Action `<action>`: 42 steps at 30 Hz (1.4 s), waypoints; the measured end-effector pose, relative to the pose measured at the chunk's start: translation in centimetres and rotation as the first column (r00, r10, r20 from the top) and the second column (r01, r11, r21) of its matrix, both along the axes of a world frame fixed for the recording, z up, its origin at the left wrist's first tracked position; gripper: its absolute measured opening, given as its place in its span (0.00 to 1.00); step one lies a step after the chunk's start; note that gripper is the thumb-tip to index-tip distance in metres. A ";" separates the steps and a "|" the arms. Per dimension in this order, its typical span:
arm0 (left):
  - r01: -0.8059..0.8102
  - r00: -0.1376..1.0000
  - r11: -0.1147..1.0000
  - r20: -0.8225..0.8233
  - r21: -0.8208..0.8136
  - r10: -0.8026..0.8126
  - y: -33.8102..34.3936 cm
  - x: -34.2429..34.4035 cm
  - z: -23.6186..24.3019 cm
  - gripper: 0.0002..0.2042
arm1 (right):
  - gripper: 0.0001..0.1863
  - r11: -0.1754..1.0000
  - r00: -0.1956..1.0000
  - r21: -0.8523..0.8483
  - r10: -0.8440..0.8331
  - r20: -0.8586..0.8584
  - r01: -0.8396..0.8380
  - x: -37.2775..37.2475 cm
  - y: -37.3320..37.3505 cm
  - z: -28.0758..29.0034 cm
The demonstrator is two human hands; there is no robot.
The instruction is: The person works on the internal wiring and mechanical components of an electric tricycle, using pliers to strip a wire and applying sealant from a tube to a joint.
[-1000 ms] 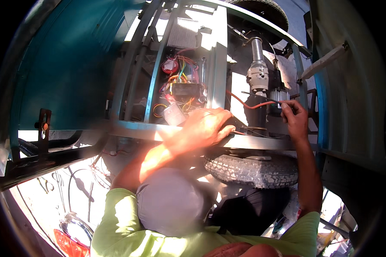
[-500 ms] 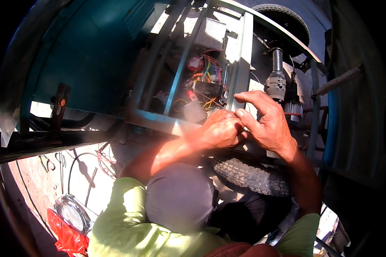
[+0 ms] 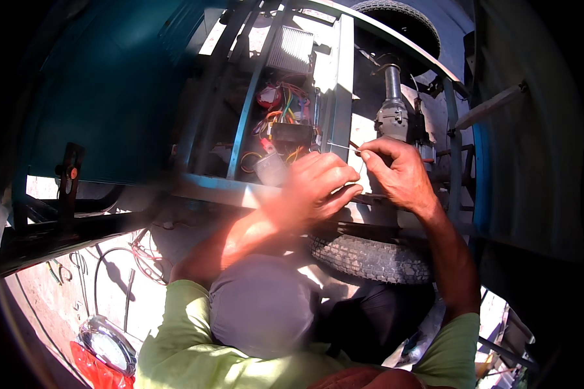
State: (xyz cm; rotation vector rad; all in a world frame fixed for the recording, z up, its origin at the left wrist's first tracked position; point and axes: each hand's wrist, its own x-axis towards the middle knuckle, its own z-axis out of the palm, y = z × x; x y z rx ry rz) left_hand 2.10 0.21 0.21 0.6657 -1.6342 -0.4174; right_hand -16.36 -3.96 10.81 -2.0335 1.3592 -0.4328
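A thin, pale, wire-like strand (image 3: pixel 344 148) runs left from the fingertips of my right hand (image 3: pixel 399 172), where thumb and forefinger pinch it. My left hand (image 3: pixel 321 185) is just to the left and a little nearer. It is partly blurred, its fingers curled and the thumb close to the forefinger; whatever lies between them is hidden. Beyond the left hand sits a black box (image 3: pixel 291 134) with a bundle of coloured wires (image 3: pixel 291 107) around it. A pale grey connector-like block (image 3: pixel 271 168) lies beside that hand, below a red tip.
A teal metal frame (image 3: pixel 245 126) surrounds the wiring. A finned metal unit (image 3: pixel 292 48) lies at the far side, a grey motor-like housing (image 3: pixel 392 120) to the right. A tyre (image 3: pixel 370 259) stands close below my hands. A round lamp (image 3: pixel 107 343) rests at the lower left.
My hands have moved apart: the left has drawn back from the right's fingertips. The strand now shows pale and reaches left from the right pinch. The whole view has shifted slightly.
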 end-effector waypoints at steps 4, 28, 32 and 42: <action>-0.267 0.963 0.964 0.029 0.000 0.267 -0.4 1.8 1.3 0.15 | 0.11 0.997 0.998 0.076 0.012 -0.068 -0.007 -0.2 0.5 0.7; -0.160 0.964 0.969 -0.181 0.186 0.194 -0.4 2.1 -2.0 0.06 | 0.13 0.966 0.989 -0.247 -0.109 -0.097 0.082 -17.3 -0.3 -3.4; -0.180 0.966 0.969 -0.155 0.169 0.207 -0.7 1.9 -2.3 0.07 | 0.13 0.987 0.991 -0.145 -0.079 -0.109 0.063 -15.4 1.3 -2.0; -0.308 0.950 0.941 -0.004 0.142 0.311 -0.8 1.3 -3.3 0.13 | 0.15 0.993 0.990 0.028 0.115 -0.080 -0.113 -14.9 3.2 -6.6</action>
